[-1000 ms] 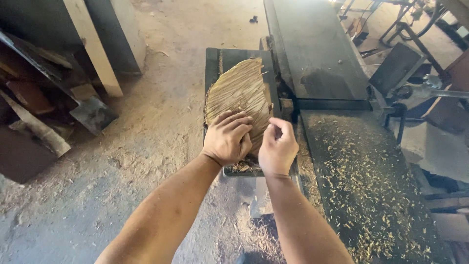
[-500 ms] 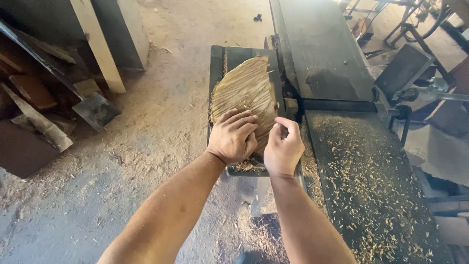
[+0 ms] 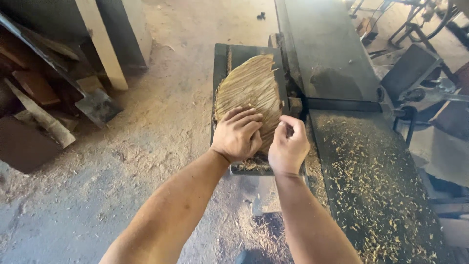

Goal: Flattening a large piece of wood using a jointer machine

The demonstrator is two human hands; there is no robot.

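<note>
the left hand [image 3: 238, 134] lies flat with fingers spread on the near end of a rough, ridged slab of wood [image 3: 251, 90], palm pressing it down. the right hand [image 3: 288, 146] is curled at the slab's near right edge, thumb and fingertips pinching that edge just beside the other hand. the slab rests on the small dark side table [image 3: 220, 63] of a woodworking machine, its far end pointing away from the person. to the right runs the long machine bed [image 3: 371, 181], strewn with pale shavings. sawdust covers the floor [image 3: 161, 132], and scrap boards [image 3: 39, 98] pile up at the left. this looks like feeding the slab forward; steady downward pressure with fingers kept clear of the cutter seems called for.
</note>
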